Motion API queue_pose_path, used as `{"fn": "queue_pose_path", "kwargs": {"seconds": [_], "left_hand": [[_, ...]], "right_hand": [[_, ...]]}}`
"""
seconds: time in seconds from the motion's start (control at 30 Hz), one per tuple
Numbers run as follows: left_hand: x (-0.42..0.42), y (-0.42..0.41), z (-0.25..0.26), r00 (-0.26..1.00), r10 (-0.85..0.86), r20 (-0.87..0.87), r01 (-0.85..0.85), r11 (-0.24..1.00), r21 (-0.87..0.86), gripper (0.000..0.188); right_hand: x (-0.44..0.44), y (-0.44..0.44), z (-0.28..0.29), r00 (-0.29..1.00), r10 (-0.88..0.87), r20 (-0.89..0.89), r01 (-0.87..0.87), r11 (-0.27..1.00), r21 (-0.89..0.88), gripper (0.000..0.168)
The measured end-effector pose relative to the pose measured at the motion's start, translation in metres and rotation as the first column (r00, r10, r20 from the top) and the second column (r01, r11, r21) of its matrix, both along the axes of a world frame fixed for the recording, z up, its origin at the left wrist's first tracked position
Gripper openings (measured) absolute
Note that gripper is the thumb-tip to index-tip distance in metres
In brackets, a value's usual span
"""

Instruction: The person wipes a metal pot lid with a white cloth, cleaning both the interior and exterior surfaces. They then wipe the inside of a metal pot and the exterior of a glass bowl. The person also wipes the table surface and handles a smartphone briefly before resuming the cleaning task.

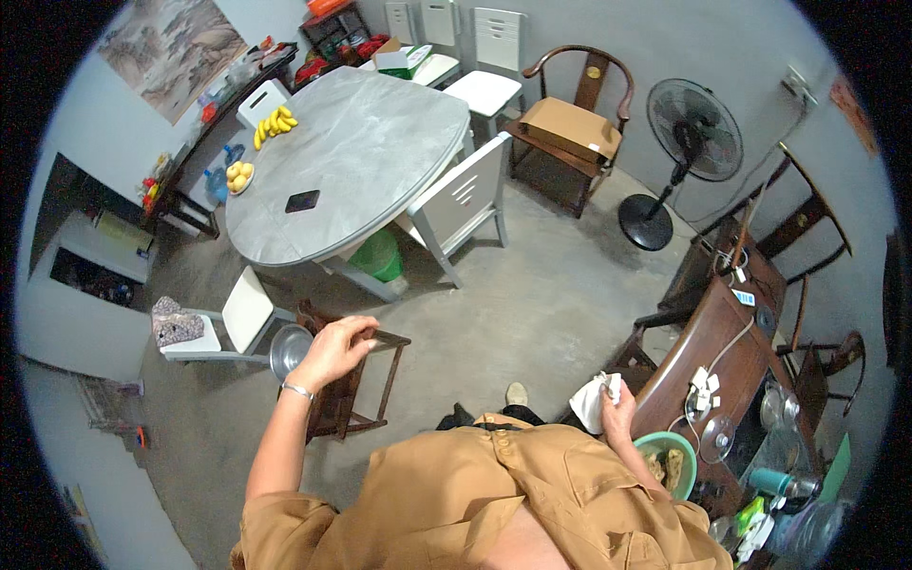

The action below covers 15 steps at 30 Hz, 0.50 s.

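My left hand (336, 350) is held out at the left with its fingers loosely bent, and nothing shows in it. A metal basin (288, 350) appears just beside its wrist, partly covered by the hand. Below the forearm stands a dark wooden chair or stool (347, 399), partly hidden. On the other side, my right hand (618, 413) grips a crumpled white cloth (588, 403) near the edge of a brown wooden table (673, 363). A green bowl (690, 463) with light brown food pieces sits close to the right forearm.
A grey oval table (370, 157) bears bananas (274, 127), a fruit bowl (240, 178) and a phone (303, 201). A white chair (463, 199) and a green bin (379, 256) stand by it. A standing fan (695, 132) and an armchair with a cardboard box (570, 128) are farther off.
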<state>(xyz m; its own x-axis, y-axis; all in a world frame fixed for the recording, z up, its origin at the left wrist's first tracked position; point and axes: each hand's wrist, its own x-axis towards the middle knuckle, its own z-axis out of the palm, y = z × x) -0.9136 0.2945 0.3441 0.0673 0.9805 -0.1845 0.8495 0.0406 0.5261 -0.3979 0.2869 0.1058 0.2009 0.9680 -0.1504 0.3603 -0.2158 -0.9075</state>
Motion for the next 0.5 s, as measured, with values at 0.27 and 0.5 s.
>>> {"fn": "queue_pose_path", "kwargs": {"seconds": [0.27, 0.5], "left_hand": [[-0.124, 0.030, -0.079, 0.863, 0.494, 0.104, -0.494, 0.869, -0.028, 0.038], [-0.264, 0.122, -0.138, 0.314, 0.858, 0.406, -0.812, 0.465, -0.354, 0.039]], "right_hand": [[-0.022, 0.052, 0.004, 0.999, 0.041, -0.003, -0.041, 0.999, -0.020, 0.018], [-0.052, 0.084, -0.004, 0.993, -0.113, -0.045, 0.112, 0.993, -0.030, 0.018]]}}
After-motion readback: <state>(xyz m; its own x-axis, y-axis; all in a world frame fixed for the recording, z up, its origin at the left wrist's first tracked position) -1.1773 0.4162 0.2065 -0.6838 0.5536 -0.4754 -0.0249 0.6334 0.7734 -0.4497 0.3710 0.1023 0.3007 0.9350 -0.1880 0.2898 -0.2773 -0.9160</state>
